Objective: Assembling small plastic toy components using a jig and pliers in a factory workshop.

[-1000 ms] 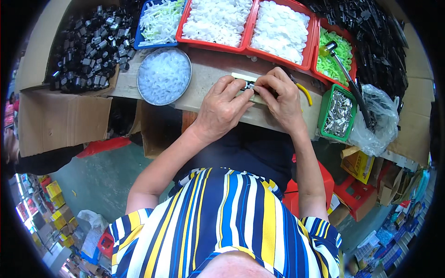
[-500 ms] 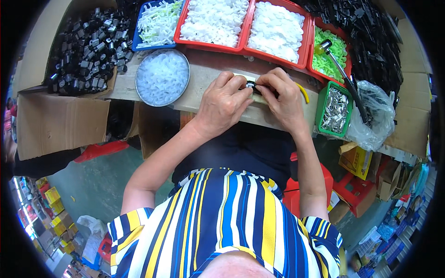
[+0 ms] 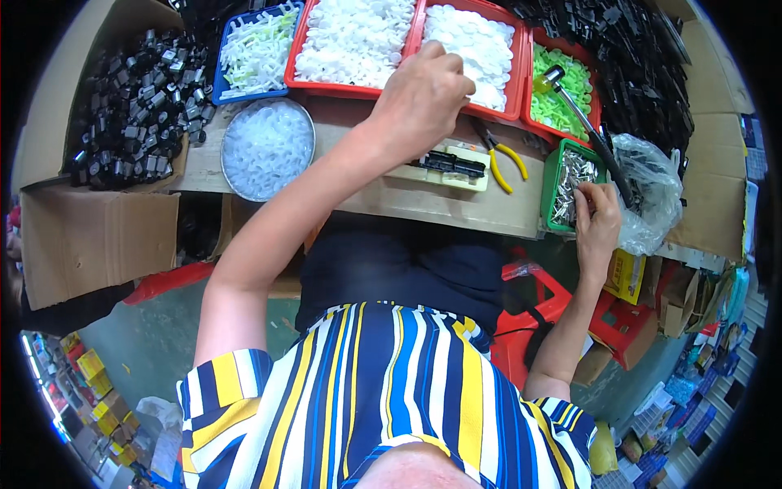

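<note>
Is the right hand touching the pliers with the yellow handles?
Apart. The head view shows a strip of tabletop and the green tray's edge between the right hand and the pliers.

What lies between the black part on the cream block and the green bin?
The head view shows yellow-handled pliers lying there, then bare tabletop up to the green bin.

Wide fisheye view, worn on the head and looking steeply down.
The left of two side-by-side cameras, it sits close above the wearer's striped shirt, which fills the lower middle; the tabletop lies farther off, across the upper part, straight edges bowing outward.
</note>
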### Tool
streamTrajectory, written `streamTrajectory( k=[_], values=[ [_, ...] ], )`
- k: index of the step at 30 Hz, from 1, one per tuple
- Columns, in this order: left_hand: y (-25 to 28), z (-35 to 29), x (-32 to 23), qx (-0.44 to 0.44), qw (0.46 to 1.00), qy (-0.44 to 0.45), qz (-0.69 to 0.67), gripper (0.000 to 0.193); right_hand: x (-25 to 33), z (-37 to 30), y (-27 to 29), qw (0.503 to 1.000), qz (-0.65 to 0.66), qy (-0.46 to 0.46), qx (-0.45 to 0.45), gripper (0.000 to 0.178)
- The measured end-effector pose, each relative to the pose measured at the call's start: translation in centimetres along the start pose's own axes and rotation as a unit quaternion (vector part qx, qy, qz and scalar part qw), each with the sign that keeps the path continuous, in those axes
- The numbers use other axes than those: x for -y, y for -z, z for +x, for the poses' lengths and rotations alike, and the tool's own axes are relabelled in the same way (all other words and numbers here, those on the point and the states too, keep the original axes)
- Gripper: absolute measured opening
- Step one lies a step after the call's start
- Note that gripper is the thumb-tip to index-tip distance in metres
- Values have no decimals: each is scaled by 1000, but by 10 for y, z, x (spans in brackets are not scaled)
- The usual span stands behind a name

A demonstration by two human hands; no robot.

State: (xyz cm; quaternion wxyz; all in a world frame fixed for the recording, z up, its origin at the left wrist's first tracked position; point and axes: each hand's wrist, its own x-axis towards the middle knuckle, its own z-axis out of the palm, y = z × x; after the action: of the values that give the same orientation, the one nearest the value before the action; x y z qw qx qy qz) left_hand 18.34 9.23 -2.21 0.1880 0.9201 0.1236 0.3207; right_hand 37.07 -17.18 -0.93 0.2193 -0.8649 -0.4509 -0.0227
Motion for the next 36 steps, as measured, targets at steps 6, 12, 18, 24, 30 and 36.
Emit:
streamTrajectory(
  k=[6, 12, 18, 24, 30, 36],
  values=[
    [-27, 35, 15, 96, 994, -15, 58, 10, -1, 4, 2, 999, 43, 1, -5, 9],
    [-26, 43, 17, 117, 992, -34, 39, 7, 1, 2, 7, 994, 100, -16, -49, 9],
    [-18, 38, 13, 71, 997, -35, 21, 13, 32, 14, -3, 978, 195, 30, -70, 8],
    [5, 10, -10, 48, 923, 206, -322, 17, 94, 32, -27, 952, 288, 88, -60, 10],
    [10, -21, -34, -34, 827, 288, -482, 11, 128, 38, -43, 942, 316, 93, -57, 11],
    [15, -35, -37, -63, 830, 284, -477, 12, 137, 36, -45, 947, 303, 102, -39, 11]
  ],
)
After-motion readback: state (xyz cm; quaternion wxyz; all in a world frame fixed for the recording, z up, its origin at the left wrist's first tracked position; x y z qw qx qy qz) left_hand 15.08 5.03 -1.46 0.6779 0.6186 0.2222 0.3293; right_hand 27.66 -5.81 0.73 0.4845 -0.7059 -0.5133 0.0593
